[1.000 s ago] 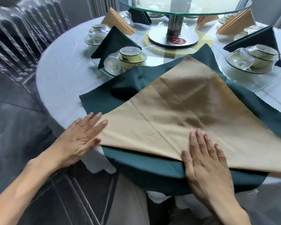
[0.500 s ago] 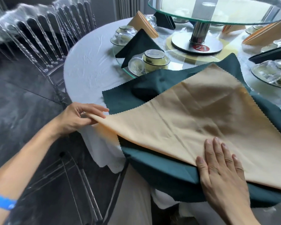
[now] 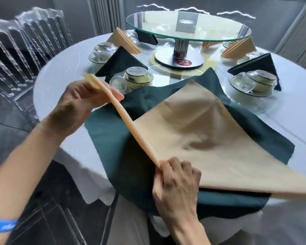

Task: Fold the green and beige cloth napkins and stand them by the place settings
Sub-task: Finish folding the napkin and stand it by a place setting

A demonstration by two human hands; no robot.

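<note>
White tablecloth [image 3: 60, 82] covered the round table where we stood. Nearest us, our right hand [image 3: 177, 181] pinched the beige napkin [image 3: 201, 131] along its folded edge, fingers curled round it. Our left hand [image 3: 81, 103] held the far end of that fold lifted off the table, thumb and fingers gripping. Underneath lay the green napkin [image 3: 109, 131], spread flat. Further back, folded napkins stood by upturned cups [image 3: 138, 76], then the glass turntable [image 3: 187, 27].
</note>
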